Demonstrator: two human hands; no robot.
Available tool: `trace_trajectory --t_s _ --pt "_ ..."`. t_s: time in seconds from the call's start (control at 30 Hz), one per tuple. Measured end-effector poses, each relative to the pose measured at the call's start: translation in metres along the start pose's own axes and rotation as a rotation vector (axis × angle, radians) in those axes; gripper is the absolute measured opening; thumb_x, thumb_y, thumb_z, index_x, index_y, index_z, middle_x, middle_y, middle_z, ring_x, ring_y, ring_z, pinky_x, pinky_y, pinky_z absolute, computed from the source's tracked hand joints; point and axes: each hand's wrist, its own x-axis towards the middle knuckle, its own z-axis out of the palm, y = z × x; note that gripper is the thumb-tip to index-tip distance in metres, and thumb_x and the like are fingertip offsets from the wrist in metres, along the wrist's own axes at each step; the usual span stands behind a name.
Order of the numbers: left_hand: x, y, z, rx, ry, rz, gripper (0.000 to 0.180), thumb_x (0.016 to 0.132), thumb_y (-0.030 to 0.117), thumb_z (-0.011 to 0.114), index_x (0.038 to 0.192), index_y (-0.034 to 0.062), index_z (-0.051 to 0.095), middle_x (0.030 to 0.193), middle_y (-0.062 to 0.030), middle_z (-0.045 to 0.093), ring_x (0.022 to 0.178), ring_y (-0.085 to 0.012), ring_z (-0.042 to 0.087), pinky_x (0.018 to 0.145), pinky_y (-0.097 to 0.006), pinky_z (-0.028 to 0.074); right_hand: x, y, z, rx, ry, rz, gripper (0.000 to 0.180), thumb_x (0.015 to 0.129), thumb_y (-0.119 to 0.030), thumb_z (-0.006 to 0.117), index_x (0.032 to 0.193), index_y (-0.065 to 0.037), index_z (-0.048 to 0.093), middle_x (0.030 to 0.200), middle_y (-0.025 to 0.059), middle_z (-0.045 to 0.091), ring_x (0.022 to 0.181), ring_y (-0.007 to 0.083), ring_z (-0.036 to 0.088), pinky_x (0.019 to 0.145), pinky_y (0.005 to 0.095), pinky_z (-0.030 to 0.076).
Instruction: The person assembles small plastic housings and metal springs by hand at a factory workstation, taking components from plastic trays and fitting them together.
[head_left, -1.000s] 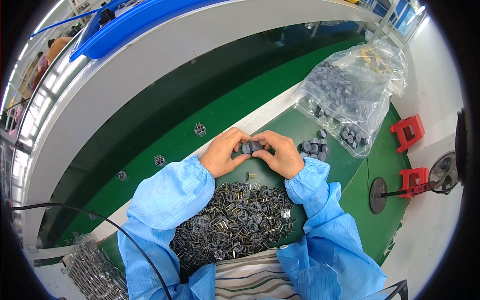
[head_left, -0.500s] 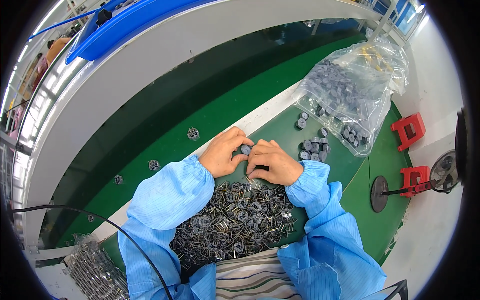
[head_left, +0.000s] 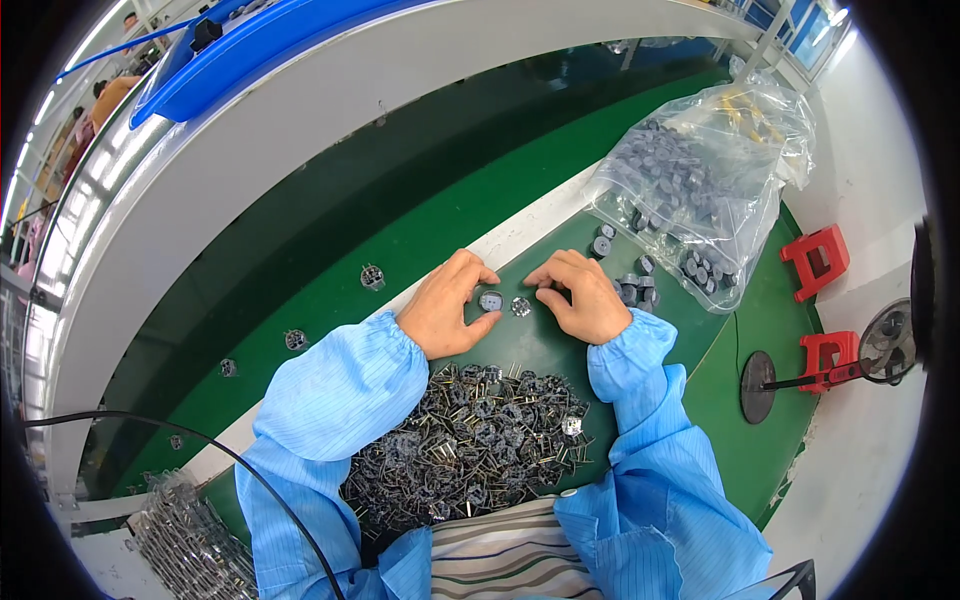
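My left hand [head_left: 447,305] rests at the middle of the green work table, thumb and forefinger apart on either side of a round grey cap [head_left: 490,301]. The cap lies on the table in that gap, and no firm grip on it shows. To its right sits a small clear part with metal bits [head_left: 521,307]. Beyond that part, my right hand [head_left: 583,297] is open, fingers curved and holding nothing. Just below the hands spreads a heap of dark plug inserts with metal pins [head_left: 470,440]. Several loose grey caps [head_left: 640,290] lie right of my right hand.
A clear plastic bag [head_left: 690,170] of grey caps lies at the upper right. Left of the table's white edge strip runs a green conveyor belt [head_left: 330,285] carrying spaced parts. A blue tray [head_left: 240,60] stands above it. A black fan [head_left: 885,340] and red stools [head_left: 815,262] are at right.
My right hand has drawn away to the right and opened, and the small clear part now lies between the hands. My left hand has stayed near the cap. Belt parts have shifted lower left.
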Motion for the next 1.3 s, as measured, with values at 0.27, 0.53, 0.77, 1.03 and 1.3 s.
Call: trace_trajectory --t_s 0.27,0.53,0.77,1.03,1.3 --pt "0.000 -0.004 -0.001 0.035 -0.024 0.074 0.032 0.077 0.012 0.085 0.102 0.0073 0.067 0.106 -0.0092 0.053 0.096 -0.0272 0.057 0.082 -0.037 0.048 0.001 0.006 0.013 -0.026 -0.127 -0.210 0.025 0.081 -0.003 0.078 0.104 -0.012 0.073 0.099 0.0046 0.062 0.100 0.0263 0.057 0.089 0.0405 0.042" --pt "0.000 -0.004 -0.001 0.040 -0.044 0.057 0.032 0.074 0.015 0.088 0.099 0.0077 0.069 0.108 -0.0095 0.056 0.102 -0.0289 0.059 0.086 -0.039 0.049 0.002 -0.002 0.002 0.120 -0.214 -0.183 0.013 0.082 -0.003 0.077 0.092 -0.011 0.075 0.096 0.0015 0.063 0.100 0.0239 0.057 0.090 0.0403 0.041" --pt "0.000 -0.007 0.000 0.062 -0.045 0.100 0.034 0.074 0.017 0.089 0.099 0.0074 0.069 0.105 -0.0088 0.058 0.099 -0.0292 0.060 0.085 -0.040 0.049 0.006 -0.002 0.027 0.406 -0.094 0.117 0.008 0.083 -0.013 0.080 0.089 -0.011 0.075 0.090 0.0023 0.066 0.093 0.0243 0.059 0.085 0.0387 0.042" --pt "0.000 -0.010 0.001 0.065 -0.068 0.078 0.037 0.075 0.023 0.089 0.099 0.0068 0.067 0.107 -0.0069 0.058 0.101 -0.0276 0.060 0.088 -0.042 0.046 0.010 -0.015 0.036 -0.003 0.141 -0.231 0.014 0.079 -0.011 0.082 0.083 -0.010 0.069 0.085 0.0001 0.065 0.089 0.0232 0.058 0.080 0.0372 0.040" --pt "0.000 -0.008 0.001 0.067 -0.040 0.094 0.035 0.074 0.020 0.089 0.098 0.0059 0.067 0.105 -0.0076 0.059 0.098 -0.0269 0.061 0.086 -0.040 0.047 0.008 -0.013 0.036 -0.012 0.081 -0.192 0.018 0.078 -0.013 0.082 0.087 -0.011 0.066 0.089 0.0005 0.064 0.093 0.0236 0.059 0.081 0.0391 0.040"
